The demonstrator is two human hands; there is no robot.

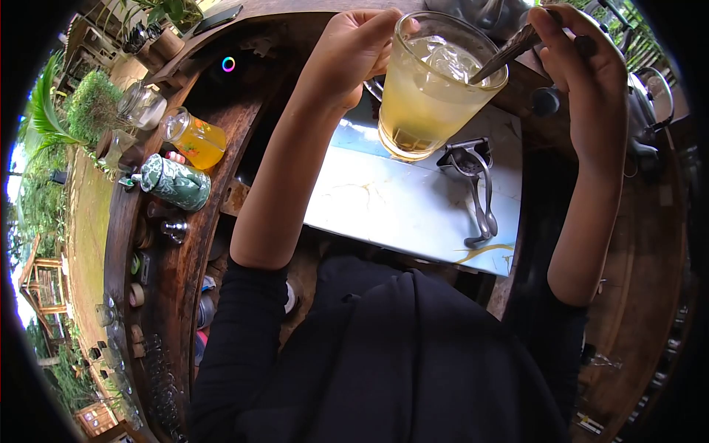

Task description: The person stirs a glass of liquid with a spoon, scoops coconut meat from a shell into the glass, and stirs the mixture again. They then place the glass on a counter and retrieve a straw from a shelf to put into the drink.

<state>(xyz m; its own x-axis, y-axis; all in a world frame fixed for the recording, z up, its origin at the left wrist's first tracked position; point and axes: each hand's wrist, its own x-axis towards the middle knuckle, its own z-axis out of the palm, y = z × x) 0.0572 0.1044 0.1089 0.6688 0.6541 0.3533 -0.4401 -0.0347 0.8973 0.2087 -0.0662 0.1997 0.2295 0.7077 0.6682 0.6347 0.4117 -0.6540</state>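
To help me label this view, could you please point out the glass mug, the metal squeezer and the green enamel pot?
Glass mug (pixel 436 103): head view, front wall.
Metal squeezer (pixel 480 193): head view, one handle.
Green enamel pot (pixel 177 183): head view, side of the body.

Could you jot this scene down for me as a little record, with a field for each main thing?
Left hand: holding up the glass mug
Right hand: holding a metal spoon, lower end in the mug
Drink: pale yellow, with what looks like ice
Tabletop: white, marble-patterned
On tabletop: metal squeezer
Wooden counter, left side: green-and-white patterned pot beside a glass container of orange liquid
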